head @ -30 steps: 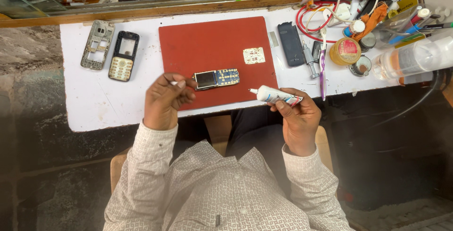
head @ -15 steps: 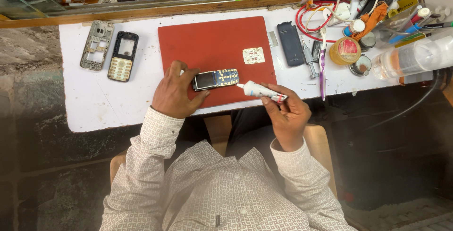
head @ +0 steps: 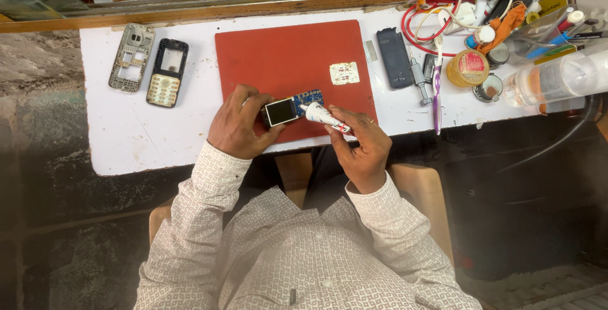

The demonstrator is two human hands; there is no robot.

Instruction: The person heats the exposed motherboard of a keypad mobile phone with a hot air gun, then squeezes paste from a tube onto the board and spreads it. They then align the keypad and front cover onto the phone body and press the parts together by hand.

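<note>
My left hand (head: 237, 125) grips a bare phone circuit board (head: 292, 107), blue with a small dark screen, low on the red mat (head: 285, 63). A small white tube (head: 324, 116) is pinched in my right hand (head: 361, 145). The tube's nozzle touches the blue end of the board. A small square keypad sheet (head: 344, 73) lies on the mat to the upper right.
On the white table (head: 133, 132), a grey phone frame (head: 131, 57) and a black front cover with keypad (head: 167, 72) lie at the left. A black back cover (head: 394, 66), a screwdriver (head: 418, 80), a toothbrush (head: 437, 88), jars, cables and a clear bottle (head: 557, 79) crowd the right.
My left hand closed over the board and lifted its left end. My right hand moved the tube leftward until its nozzle met the board.
</note>
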